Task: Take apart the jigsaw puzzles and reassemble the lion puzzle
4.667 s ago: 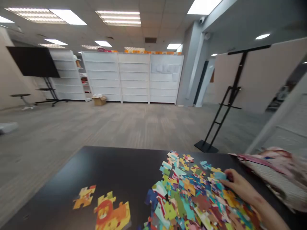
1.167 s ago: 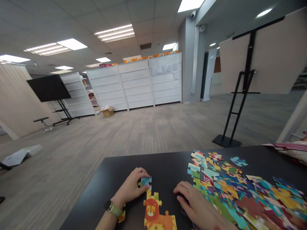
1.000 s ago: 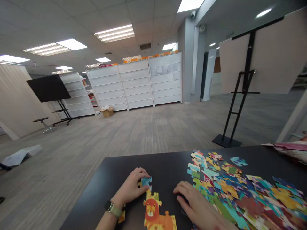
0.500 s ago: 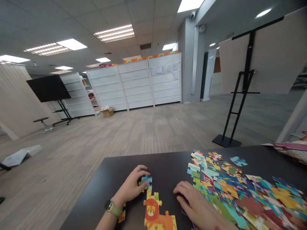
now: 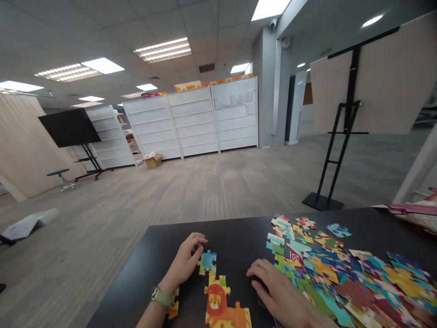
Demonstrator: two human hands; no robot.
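My left hand, with a watch on its wrist, hovers just left of a blue and yellow puzzle piece. Its fingers are loosely bent, thumb apart, holding nothing. Below that piece lie joined puzzle pieces showing an orange lion. Another yellow-orange piece is partly hidden by my left wrist. My right hand rests on the dark table, fingers curved and thumb apart, between the lion and the heap of loose pieces. Part of a dark-edged piece shows under its thumb side.
The dark table ends at a far edge beyond my hands. Several loose pieces, one of them blue, lie at the back right. A pink-edged bag sits at the right edge. A black stand stands beyond the table.
My left hand has let go of the blue and yellow piece and drawn back to the left, leaving it above the lion. My right hand stays where it was.
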